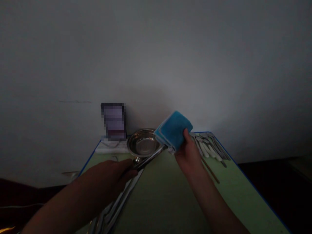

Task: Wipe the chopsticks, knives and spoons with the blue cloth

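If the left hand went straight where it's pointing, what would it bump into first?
Probably the blue cloth in the right hand: it lies ahead of the left hand, along the shiny metal utensil. The bowl is close to that line too, but depth is unclear.

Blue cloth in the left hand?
No, the right hand holds the blue cloth, with its thumb lying on the cloth's face.

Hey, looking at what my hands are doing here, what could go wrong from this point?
The metal utensil in your left grip might knock the bowl, since the two are very close. The blue cloth in your right grip might slip, as it's held near one edge. Your right forearm could nudge the brown stick beside it.
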The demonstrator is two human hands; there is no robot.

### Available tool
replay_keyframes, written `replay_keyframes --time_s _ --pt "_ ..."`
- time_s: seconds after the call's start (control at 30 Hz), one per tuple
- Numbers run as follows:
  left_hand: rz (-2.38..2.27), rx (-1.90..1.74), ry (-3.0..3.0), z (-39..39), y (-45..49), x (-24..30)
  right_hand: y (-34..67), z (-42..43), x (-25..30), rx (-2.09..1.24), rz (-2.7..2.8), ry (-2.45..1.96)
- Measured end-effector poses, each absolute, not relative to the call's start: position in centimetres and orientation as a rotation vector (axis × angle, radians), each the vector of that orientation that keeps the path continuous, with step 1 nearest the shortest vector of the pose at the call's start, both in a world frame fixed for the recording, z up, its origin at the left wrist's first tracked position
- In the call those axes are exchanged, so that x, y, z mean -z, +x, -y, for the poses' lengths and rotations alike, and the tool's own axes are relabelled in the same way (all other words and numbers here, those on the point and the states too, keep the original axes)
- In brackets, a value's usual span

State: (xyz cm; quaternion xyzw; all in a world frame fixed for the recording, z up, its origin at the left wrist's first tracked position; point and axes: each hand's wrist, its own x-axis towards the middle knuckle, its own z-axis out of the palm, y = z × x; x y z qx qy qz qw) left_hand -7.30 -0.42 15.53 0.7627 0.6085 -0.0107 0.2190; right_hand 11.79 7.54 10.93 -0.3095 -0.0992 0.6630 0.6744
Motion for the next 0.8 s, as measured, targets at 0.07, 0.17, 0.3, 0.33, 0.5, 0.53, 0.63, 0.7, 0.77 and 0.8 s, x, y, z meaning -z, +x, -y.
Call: replay_keyframes --time_s 0.07,0.17,0.3,0.33,0.5,0.53,0.63,0.7,0.77,0.8 --pt "-1.709 0.029 2.105 0.2 -7.2 -15.3 10.4 -6.7 -10.3 -1.549 0.273 -0.714" --pt "-1.724 0.068 2.082 0.0 -6.9 -15.0 8.5 -5.4 -9.4 -1.697 0.324 -0.706" --pt "-1.707 0.141 2.079 0.1 -6.1 -15.0 7.3 -4.5 -9.0 -1.788 0.351 -0.722" --pt "-1.715 0.164 2.079 0.2 -5.9 -15.2 7.3 -4.6 -9.0 -1.778 0.348 -0.722" --pt "-1.707 0.161 2.065 0.5 -5.1 -15.5 9.2 -6.2 -9.6 -1.669 0.259 -0.743" --pt "-1.688 0.152 2.064 0.6 -5.2 -15.5 9.9 -6.6 -9.9 -1.635 0.23 -0.757" --pt "-1.628 0.13 2.062 1.0 -5.5 -15.1 11.7 -7.7 -10.6 -1.543 0.161 -0.759" --pt "-1.593 0.089 2.073 1.1 -5.7 -14.9 12.6 -8.1 -10.9 -1.514 0.147 -0.742" --pt "-1.58 0.076 2.069 1.1 -5.9 -14.6 12.9 -8.2 -11.0 -1.508 0.145 -0.731" --pt "-1.582 0.085 2.06 1.1 -5.9 -14.5 12.8 -8.1 -11.0 -1.512 0.145 -0.726"
